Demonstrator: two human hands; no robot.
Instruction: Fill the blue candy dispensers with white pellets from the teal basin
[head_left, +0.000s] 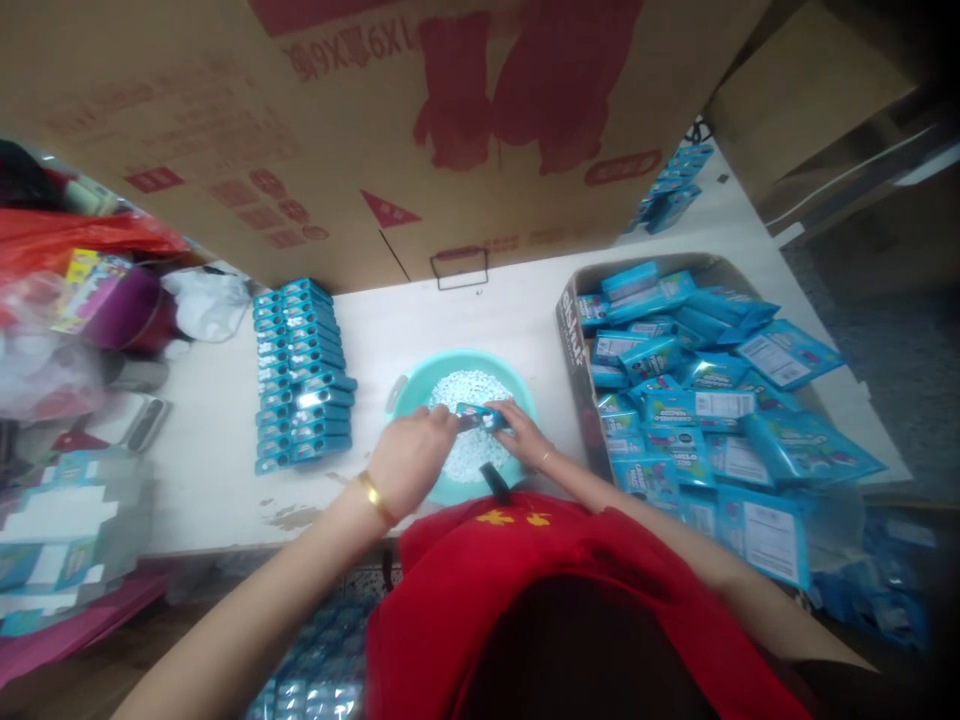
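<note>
A turquoise basin (420,380) full of small white pellets stands on the white table in front of me. Over it my left hand (420,450), with a gold bangle at the wrist, has its fingers closed round a dark, narrow tool whose exact kind I cannot make out. The tip of this tool meets a small blue packet (471,410) above the pellets. My right hand (521,435) pinches the right end of that packet between thumb and fingers. To the left, small blue boxes with round holes (300,375) stand in two stacked rows.
At the right an open carton (581,370) overflows with blue bags (712,400). A large cardboard box (337,150) walls off the back. Plastic bags and a purple container (131,310) lie at the left, above flat blue-and-white cartons (67,530).
</note>
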